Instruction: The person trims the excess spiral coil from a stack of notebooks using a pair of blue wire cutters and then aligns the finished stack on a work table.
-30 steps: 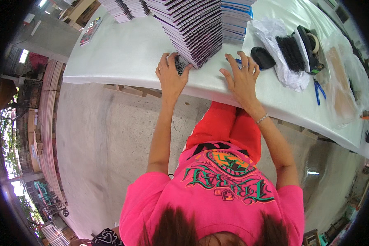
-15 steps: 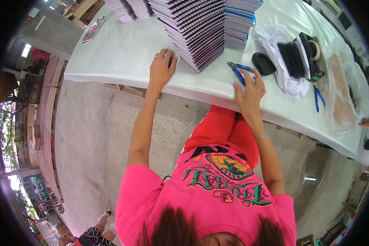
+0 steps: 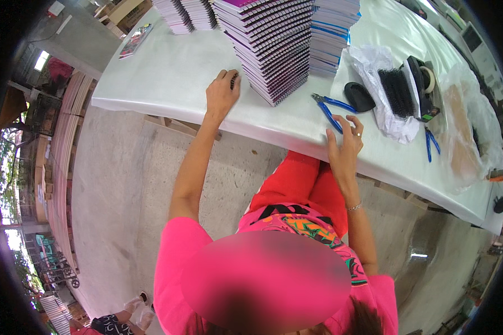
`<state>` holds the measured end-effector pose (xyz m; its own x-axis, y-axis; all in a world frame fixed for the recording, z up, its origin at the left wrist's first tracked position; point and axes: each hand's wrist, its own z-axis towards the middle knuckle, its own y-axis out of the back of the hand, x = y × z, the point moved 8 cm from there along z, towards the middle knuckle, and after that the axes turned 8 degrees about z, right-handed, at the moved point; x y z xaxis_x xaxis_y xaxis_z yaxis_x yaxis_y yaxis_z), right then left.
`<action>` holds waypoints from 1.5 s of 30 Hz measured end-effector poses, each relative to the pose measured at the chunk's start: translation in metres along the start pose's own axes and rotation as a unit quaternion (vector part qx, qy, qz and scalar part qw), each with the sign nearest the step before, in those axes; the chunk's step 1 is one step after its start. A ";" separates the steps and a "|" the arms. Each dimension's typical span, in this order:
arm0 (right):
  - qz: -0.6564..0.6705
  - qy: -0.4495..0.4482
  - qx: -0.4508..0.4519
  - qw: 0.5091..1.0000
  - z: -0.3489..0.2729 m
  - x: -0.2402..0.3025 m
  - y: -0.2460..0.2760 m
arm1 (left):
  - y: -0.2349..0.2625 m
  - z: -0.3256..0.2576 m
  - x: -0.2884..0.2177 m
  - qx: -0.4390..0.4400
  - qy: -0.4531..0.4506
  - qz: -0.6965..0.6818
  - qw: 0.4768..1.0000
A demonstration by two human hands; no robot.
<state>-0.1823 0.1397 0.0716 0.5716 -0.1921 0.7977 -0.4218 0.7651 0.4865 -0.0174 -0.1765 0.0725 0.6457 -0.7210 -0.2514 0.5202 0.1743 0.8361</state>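
My left hand point(image 3: 222, 96) rests at the table's front edge, left of a tall stack of spiral-bound notebooks point(image 3: 271, 61). Its fingers are closed around a small dark ribbed piece point(image 3: 233, 82), mostly hidden. To the right of the stack lie blue-handled wire cutters point(image 3: 332, 104) with their handles spread. My right hand point(image 3: 346, 145) hovers by the end of the nearer handle, thumb and fingers apart, gripping nothing. A black rounded object point(image 3: 359, 97) sits just beyond the cutters.
More bound stacks point(image 3: 334, 36) stand behind. On the right are crumpled white paper point(image 3: 399, 133), a bundle of black coils point(image 3: 397, 92), a tape dispenser point(image 3: 427, 89), second blue cutters point(image 3: 431, 144) and a clear plastic bag point(image 3: 478, 128). A leaflet point(image 3: 135, 41) lies far left.
My right hand has drawn back toward me, off the cutters, whose handles now show more fully. My left hand keeps its closed hold beside the stack. The whole view has shifted slightly.
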 end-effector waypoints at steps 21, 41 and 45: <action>0.808 -0.345 0.236 0.415 -0.054 0.061 -0.102 | 0.081 -0.122 -0.186 -0.080 -0.146 -0.299 0.940; 0.861 -0.364 0.045 0.352 -0.077 -0.047 -0.065 | 0.035 -0.148 -0.242 -0.002 -0.233 -0.282 0.931; 0.854 -0.364 0.041 0.370 -0.075 -0.039 -0.048 | 0.038 -0.143 -0.258 0.002 -0.259 -0.272 0.927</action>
<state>-0.1314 0.1561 -0.0095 -0.9057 0.3912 -0.1635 0.2331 0.1372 -0.9627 -0.0838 0.1122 0.0996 -0.0669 -0.9268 -0.3694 0.6865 -0.3114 0.6570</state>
